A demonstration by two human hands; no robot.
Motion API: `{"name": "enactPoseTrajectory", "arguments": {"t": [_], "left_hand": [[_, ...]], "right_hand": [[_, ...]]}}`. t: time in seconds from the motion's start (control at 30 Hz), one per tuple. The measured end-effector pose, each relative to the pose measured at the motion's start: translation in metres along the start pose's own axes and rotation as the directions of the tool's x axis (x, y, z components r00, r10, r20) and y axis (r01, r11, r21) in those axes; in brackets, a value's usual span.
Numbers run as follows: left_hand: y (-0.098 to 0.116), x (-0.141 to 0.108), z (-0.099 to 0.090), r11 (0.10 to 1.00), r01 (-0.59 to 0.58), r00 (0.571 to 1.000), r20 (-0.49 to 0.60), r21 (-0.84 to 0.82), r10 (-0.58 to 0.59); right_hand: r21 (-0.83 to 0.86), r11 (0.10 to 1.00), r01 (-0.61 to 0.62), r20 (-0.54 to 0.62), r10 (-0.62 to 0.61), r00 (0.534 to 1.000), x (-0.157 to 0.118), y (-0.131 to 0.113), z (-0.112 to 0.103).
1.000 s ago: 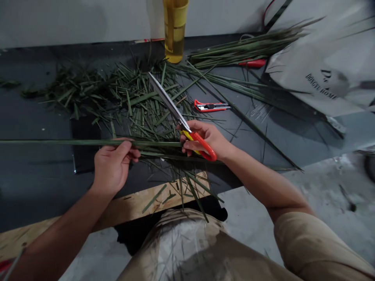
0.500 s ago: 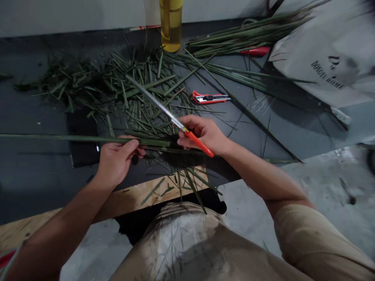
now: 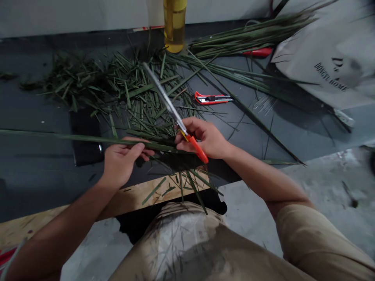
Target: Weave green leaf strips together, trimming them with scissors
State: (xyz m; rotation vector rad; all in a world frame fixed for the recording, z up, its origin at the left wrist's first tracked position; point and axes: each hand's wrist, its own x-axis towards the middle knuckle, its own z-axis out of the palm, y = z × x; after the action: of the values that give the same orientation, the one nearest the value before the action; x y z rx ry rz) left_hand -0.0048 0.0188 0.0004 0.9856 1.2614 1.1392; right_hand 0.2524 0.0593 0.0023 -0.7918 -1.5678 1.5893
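A long green leaf strip (image 3: pixel 73 137) runs from the left edge across to my right hand. My left hand (image 3: pixel 123 158) is closed on it, thumb on top and fingers beneath. My right hand (image 3: pixel 206 138) is closed round a long narrow silver blade with an orange handle (image 3: pixel 197 148). That blade slants up and left over the cut leaf pieces (image 3: pixel 146 91). The strip's right end reaches the right fingers, and whether they also pinch it I cannot tell. Behind the right hand lies an orange utility knife (image 3: pixel 213 98).
A bottle of yellow liquid (image 3: pixel 174 27) stands at the back. Uncut leaves (image 3: pixel 234 42) lie in a bundle beside a red handle (image 3: pixel 258 52) and a pale printed bag (image 3: pixel 328 66). A dark flat object (image 3: pixel 86 150) rests left. Leaf scraps cross the wooden board (image 3: pixel 137 195).
The blade has swung more upright, its tip moving right, and its handle has shifted slightly left. My left hand has moved a little right, and the strip now slopes down toward the right.
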Motion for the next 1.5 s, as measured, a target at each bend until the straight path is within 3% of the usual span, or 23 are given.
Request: {"name": "enactPoseTrajectory", "arguments": {"t": [0.1, 0.23, 0.33, 0.43, 0.63, 0.8, 0.97, 1.1, 1.23, 1.5], "left_hand": [[-0.008, -0.007, 0.002, 0.995, 0.034, 0.999, 0.022, 0.098, -0.037], [-0.008, -0.009, 0.005, 0.996, 0.025, 0.999, 0.025, 0.085, -0.027], [-0.005, -0.009, 0.011, 0.993, 0.046, 0.994, 0.097, 0.111, -0.057], [-0.006, -0.011, 0.018, 0.995, 0.058, 0.985, 0.156, 0.082, -0.07], [-0.006, -0.007, 0.012, 0.999, 0.021, 0.997, 0.077, 0.028, -0.023], [-0.004, 0.005, -0.002, 0.995, -0.102, 0.993, -0.061, 0.013, 0.103], [-0.005, 0.012, -0.01, 0.975, -0.217, 0.97, -0.124, -0.037, 0.211], [0.0, 0.011, -0.01, 0.979, -0.2, 0.966, -0.173, -0.029, 0.192], [0.004, 0.008, -0.008, 0.974, -0.208, 0.973, -0.123, -0.088, 0.196], [-0.001, 0.007, -0.015, 0.981, -0.196, 0.976, -0.098, -0.002, 0.194]], "right_hand": [[-0.005, 0.999, 0.032, 0.033, -0.032, 0.999, -0.002, 0.002, 0.009], [-0.097, 0.995, 0.04, 0.021, -0.038, 0.999, -0.005, 0.005, 0.018], [-0.166, 0.984, 0.057, -0.006, -0.059, 0.998, -0.007, 0.007, 0.022], [-0.289, 0.953, 0.088, 0.039, -0.08, 0.996, -0.009, 0.004, 0.025], [-0.629, 0.746, 0.218, 0.115, -0.189, 0.975, -0.01, -0.011, 0.002], [-0.813, 0.561, 0.154, 0.05, -0.196, 0.979, -0.005, -0.011, -0.02], [-0.872, 0.447, 0.2, 0.117, -0.206, 0.972, -0.005, -0.002, -0.019], [-0.873, 0.421, 0.247, 0.156, -0.239, 0.958, -0.006, 0.002, -0.016], [-0.881, 0.409, 0.237, 0.149, -0.234, 0.961, -0.006, 0.003, -0.017], [-0.893, 0.37, 0.257, 0.161, -0.271, 0.949, -0.006, 0.003, -0.017]]}}
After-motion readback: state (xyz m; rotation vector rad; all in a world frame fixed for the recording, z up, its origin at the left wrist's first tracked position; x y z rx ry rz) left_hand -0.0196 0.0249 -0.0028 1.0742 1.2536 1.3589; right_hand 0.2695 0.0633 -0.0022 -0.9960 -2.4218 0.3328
